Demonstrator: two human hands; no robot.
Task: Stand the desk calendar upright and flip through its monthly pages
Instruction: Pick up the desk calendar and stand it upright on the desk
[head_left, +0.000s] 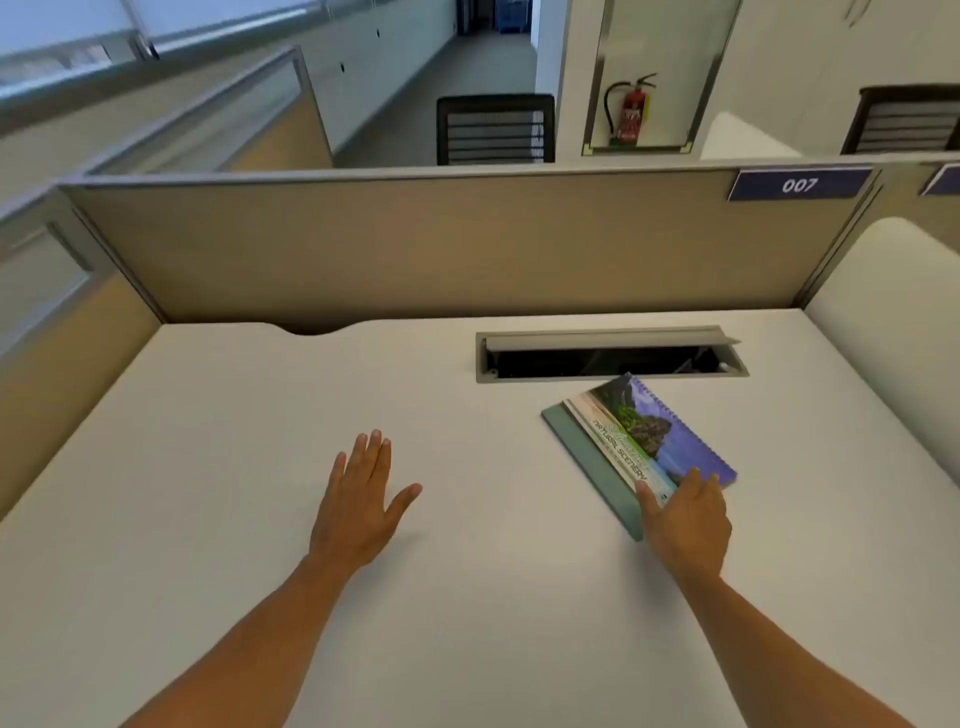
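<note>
A: Where is the calendar (641, 441)?

B: Lying flat on the bench (260, 426), right of centre, just in front of the cable slot (608, 356). It sits at an angle, the spiral binding along its far right edge, a green base edge on the left. The cover shows a landscape photo and the words "Natural Scenery".

A: And the right hand (685, 525)?

B: It is on the calendar's near corner. The thumb lies across the cover by the green edge, and the fingers (701, 480) rest on the cover toward the binding side. They look loosely spread, not clenched. I cannot tell whether any of them curl under the edge, so whether it grips or merely presses is unclear.

A: The left hand (358, 499)?

B: Flat, palm down, over the bare bench, well apart from the calendar. Its fingers (366, 452) are straight and close together, the thumb stuck out to the side. It holds nothing.

A: Anything behind?

B: A partition (415, 249) with a "007" tag (800, 184).
</note>
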